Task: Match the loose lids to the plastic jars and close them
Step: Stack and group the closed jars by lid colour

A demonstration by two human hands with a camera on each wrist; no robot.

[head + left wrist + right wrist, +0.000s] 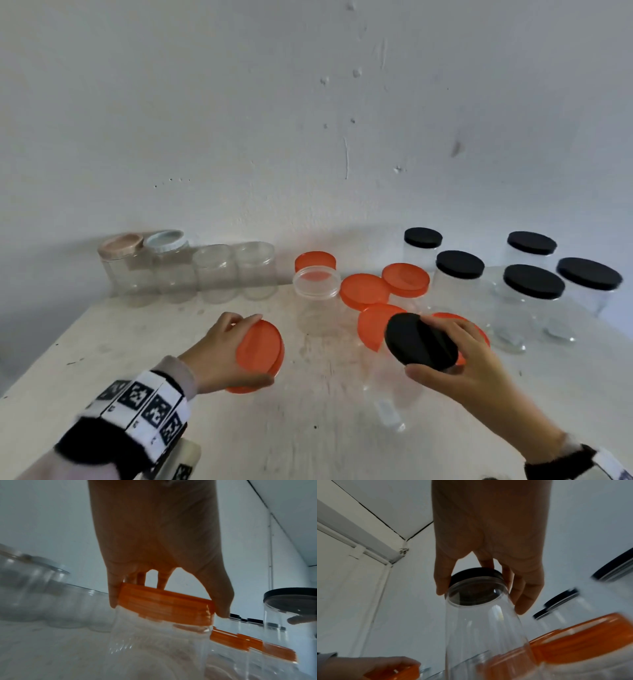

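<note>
The left hand [219, 349] gripped the orange lid [261, 353] atop a clear jar [154, 646], fingers curled round its rim. The right hand [479, 363] likewise clasped a black lid [420, 342] on its jar [481, 635] (held tilted). An uncapped jar [317, 301] stood behind and between them on the table [102, 335]; black-lidded jars [534, 298] stood right of it.
</note>
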